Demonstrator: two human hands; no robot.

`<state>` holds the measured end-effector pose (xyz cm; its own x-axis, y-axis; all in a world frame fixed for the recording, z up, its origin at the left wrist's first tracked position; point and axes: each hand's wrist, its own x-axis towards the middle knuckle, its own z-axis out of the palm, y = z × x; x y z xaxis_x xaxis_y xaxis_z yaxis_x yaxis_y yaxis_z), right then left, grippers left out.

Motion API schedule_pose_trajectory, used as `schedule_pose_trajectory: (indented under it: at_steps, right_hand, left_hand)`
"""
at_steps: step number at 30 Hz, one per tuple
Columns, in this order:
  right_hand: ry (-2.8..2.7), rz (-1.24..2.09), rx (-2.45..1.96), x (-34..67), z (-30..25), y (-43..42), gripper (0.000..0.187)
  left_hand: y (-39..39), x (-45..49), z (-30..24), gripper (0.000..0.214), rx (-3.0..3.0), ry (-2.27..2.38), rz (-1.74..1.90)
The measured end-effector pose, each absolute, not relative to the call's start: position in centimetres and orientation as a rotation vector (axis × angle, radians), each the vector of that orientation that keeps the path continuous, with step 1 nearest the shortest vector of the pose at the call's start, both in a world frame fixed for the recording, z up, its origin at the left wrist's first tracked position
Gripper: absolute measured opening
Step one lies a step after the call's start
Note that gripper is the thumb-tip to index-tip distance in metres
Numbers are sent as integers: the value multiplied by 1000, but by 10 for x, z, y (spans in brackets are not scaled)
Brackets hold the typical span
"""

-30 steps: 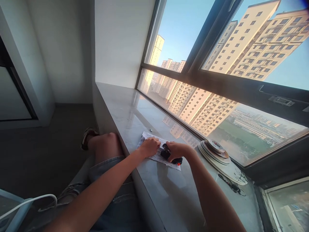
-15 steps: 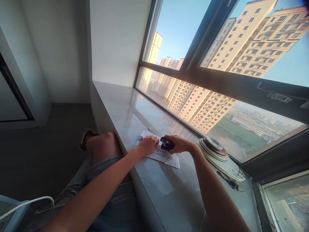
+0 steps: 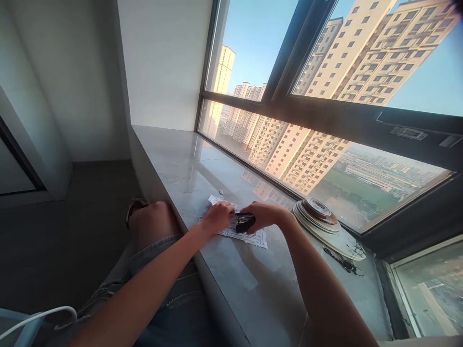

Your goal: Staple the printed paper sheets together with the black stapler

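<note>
A printed paper sheet (image 3: 249,236) lies flat on the grey stone window ledge (image 3: 253,289). My left hand (image 3: 219,216) rests on the sheet's left part with the fingers curled, pressing it down. Just to its right, my right hand (image 3: 265,214) grips a small black object (image 3: 244,222), perhaps a stapler or tape dispenser, held low over the paper's middle. The two hands almost touch.
A stack of decorated plates (image 3: 321,219) sits on the ledge to the right of the hands, with a small black cord or key item (image 3: 343,262) beside it. The big window (image 3: 325,144) runs along the ledge's far side. My bare knee (image 3: 155,217) is against the ledge's front edge.
My right hand turned the black object and brought it down and left onto the paper, closer to my left hand. The left hand has stayed on the sheet. The camera shifted slightly.
</note>
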<state>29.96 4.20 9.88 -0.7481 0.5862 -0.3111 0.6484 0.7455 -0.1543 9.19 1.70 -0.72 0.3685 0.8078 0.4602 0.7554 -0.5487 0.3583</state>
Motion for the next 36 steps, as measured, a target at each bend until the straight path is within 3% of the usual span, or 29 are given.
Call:
schedule_pose_trajectory:
  at_steps: [7, 15, 17, 22, 25, 31, 36]
  right_hand:
    - [2701, -209, 962, 296, 102, 37, 21]
    - [2718, 7, 899, 289, 97, 35, 16]
    - [2746, -10, 915, 292, 98, 38, 24]
    - [2783, -459, 925, 325, 106, 53, 62]
    - [2930, -826, 1030, 353, 99, 68, 63]
    - [3056, -1491, 1711, 375, 38, 96, 62]
    - [3115, -1436, 1953, 376, 7, 103, 61]
  left_hand:
    - [18, 89, -9, 19, 2441, 1344, 1109]
    - [19, 89, -9, 21, 2450, 1296, 1124]
    - [19, 88, -7, 21, 2453, 1328, 1119]
    - [19, 87, -7, 21, 2465, 1373, 1054]
    - [18, 89, -8, 23, 2533, 1349, 987]
    - [18, 91, -11, 13, 2652, 1294, 804]
    - [19, 93, -12, 17, 2704, 1310, 796]
